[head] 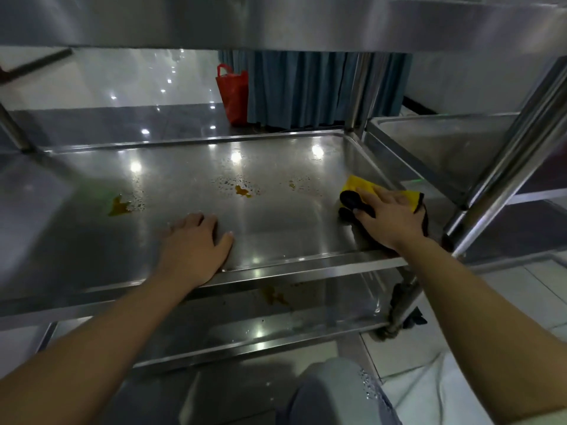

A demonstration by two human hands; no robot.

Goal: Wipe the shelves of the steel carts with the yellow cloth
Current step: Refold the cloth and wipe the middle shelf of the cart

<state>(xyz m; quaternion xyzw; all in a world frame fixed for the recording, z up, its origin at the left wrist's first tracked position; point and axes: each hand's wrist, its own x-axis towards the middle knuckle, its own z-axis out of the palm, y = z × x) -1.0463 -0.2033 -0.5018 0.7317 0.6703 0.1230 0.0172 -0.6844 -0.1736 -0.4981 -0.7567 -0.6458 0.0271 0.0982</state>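
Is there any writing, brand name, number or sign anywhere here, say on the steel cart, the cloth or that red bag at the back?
None can be read.
Steel cart shelf: bare metal, only orange stains and droplets.
Yellow cloth with black patches under the right hand: no print visible.
Red plastic bag: no lettering visible.
Left hand rests on plain steel.

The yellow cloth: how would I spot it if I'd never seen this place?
Find the middle shelf of the steel cart, then its near right corner. There the right hand presses flat on the yellow cloth, the only bright yellow thing there, with dark trim.
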